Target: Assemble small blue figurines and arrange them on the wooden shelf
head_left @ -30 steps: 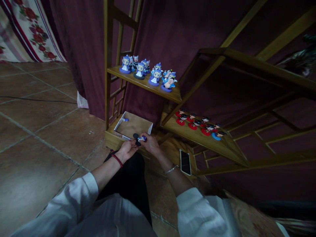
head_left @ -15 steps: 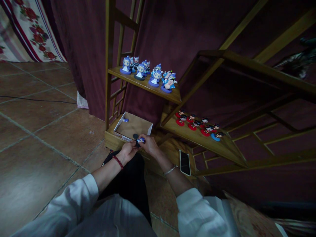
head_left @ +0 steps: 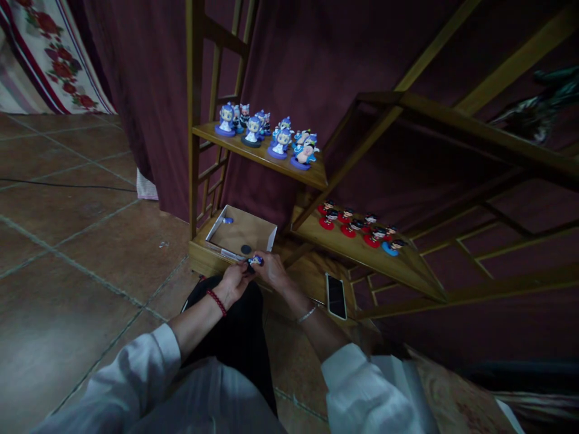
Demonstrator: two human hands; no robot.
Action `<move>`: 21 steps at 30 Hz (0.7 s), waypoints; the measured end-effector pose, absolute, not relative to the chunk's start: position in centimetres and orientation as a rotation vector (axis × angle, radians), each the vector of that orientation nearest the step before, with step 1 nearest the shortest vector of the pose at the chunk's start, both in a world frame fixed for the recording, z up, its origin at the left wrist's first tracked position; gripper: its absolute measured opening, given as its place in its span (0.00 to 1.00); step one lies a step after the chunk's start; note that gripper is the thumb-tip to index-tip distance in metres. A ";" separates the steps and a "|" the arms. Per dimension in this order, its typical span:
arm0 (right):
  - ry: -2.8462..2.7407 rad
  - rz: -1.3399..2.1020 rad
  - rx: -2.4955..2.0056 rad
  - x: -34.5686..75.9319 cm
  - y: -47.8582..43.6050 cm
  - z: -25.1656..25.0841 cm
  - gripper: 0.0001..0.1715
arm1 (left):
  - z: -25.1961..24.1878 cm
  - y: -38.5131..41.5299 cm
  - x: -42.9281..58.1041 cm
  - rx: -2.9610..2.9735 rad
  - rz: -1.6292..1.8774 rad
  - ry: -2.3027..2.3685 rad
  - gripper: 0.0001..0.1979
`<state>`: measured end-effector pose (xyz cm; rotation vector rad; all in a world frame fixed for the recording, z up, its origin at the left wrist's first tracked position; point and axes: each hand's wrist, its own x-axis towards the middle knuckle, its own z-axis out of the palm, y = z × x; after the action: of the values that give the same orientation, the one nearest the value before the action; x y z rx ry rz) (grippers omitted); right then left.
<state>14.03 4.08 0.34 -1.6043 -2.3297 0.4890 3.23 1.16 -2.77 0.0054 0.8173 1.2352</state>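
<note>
Both my hands meet in front of a shallow cardboard box on the lowest wooden ledge. My left hand and my right hand pinch a small blue and white figurine between their fingertips. Inside the box lie a dark round base and a small blue piece. A red bead bracelet circles my left wrist, a thin silver one my right.
A wooden shelf carries several blue figurines; a lower shelf holds several red-based figurines. A phone lies by my right forearm. Dark red curtain behind, tiled floor to the left with a cable.
The dark round base that was at my fingertips now lies in the box. My hands stay together on the small figurine; the view shifted slightly.
</note>
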 end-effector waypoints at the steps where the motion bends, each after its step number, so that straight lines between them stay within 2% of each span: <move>1: -2.335 0.470 -1.603 14.0 4.0 0.3 0.10 | -2.7 1.1 3.3 0.000 1.243 0.827 0.12; 6: -2.386 0.419 -1.573 13.7 3.6 0.0 0.09 | -2.9 1.0 3.3 0.009 1.228 0.858 0.12; 16: -2.517 0.382 -1.488 13.6 3.0 -0.2 0.16 | -3.5 1.2 3.2 -0.021 1.218 0.864 0.12; 21: -2.513 0.365 -1.553 13.2 3.2 -0.3 0.15 | -4.0 1.5 2.9 -0.027 1.210 0.859 0.12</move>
<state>13.17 3.19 -0.29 -1.5529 -2.5129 0.3653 2.91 1.50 -4.05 -0.0274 0.8591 1.2098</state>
